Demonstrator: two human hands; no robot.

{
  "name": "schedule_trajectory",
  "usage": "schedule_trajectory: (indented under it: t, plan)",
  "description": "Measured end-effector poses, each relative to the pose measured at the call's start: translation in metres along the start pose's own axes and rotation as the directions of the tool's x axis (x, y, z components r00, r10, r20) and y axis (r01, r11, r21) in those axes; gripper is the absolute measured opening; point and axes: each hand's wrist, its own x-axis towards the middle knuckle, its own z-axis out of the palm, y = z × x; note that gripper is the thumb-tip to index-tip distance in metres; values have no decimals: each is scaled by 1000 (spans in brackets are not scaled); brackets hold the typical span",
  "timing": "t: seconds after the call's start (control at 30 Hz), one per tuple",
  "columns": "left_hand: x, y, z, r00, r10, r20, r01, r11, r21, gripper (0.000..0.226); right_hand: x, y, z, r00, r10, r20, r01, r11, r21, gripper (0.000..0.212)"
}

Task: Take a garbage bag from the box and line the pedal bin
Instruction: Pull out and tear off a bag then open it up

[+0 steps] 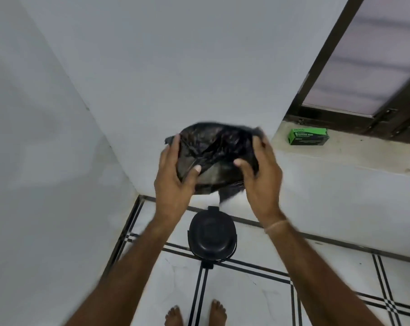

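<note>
1. Right now I hold the black garbage bag (213,156) up in front of me with both hands, above the pedal bin (212,236), which stands on the tiled floor (258,290) in the corner with its lid shut.
2. My left hand (173,175) is clamped on the bag's left side, thumb pressed into the plastic; my right hand (260,170) grips the right side, thumb hooked over the front. The hands are apart, with the crumpled bag between them.
3. The green box (308,136) lies on the ledge (352,156) under the window, well apart from me, so I judge the taking step done and the opening step in hand.
4. The film looks thin and bunched. If I pull my hands apart too hard, it may tear, or I may be tugging the sealed end and not the mouth; I cannot tell which end I hold.
5. The lid is down, so I must press the pedal first; with bare feet (195,314) near it, a slip could tip the bin.
6. A loose tail hangs below the bag and could catch on the lid.
</note>
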Motion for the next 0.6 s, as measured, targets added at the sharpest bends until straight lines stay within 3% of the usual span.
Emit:
schedule_trajectory:
  t: [0.03,0.07,0.1,0.13,0.23,0.27,0.33,0.37,0.4,0.43,0.47,0.5,0.53,0.6]
  plan:
    - [-8,-7,3,999,26,35,-29,997,78,63,-10,4,8,993,-49,106,54,998,-45,62]
    - [-24,-24,6,995,-27,100,13,991,136,60,-31,17,16,961,7,276,23,994,-104,63]
    - [-50,-52,8,969,-150,195,120,980,158,59,-61,36,22,887,121,445,-71,989,-127,63]
    - [-66,-73,4,925,-257,281,221,963,153,60,-80,56,31,820,249,515,-197,968,-154,63]
    - [-62,-107,-13,781,-498,377,536,844,3,67,-73,69,32,734,397,551,-354,916,-188,68]
    - [-48,-98,-15,792,-515,328,548,836,-11,67,-59,61,30,750,385,537,-335,922,-193,68]
    - [-26,-56,-21,926,-334,178,336,942,21,77,-33,18,21,903,227,364,-190,973,-135,63]
    - [-21,-31,-24,986,-150,77,143,986,86,81,-27,-3,17,984,89,156,-73,992,-104,60]
    - [-26,-16,-27,999,40,12,-41,985,167,79,-33,-11,16,999,-44,24,47,993,-104,57]
    - [-31,-15,-27,991,117,58,-128,953,275,73,-45,-11,20,994,-82,68,93,979,-183,53]
    - [-46,-22,-30,989,71,130,-111,935,337,69,-66,-2,30,970,-46,240,103,968,-227,48]
    - [-68,-47,-30,966,-68,248,-23,937,348,70,-97,15,37,869,108,482,48,952,-301,43]
    - [-77,-70,-32,922,-221,318,95,925,368,71,-113,33,44,756,263,600,-66,941,-331,39]
    - [-81,-105,-42,843,-388,373,308,916,256,73,-115,53,44,685,395,612,-343,916,-207,49]
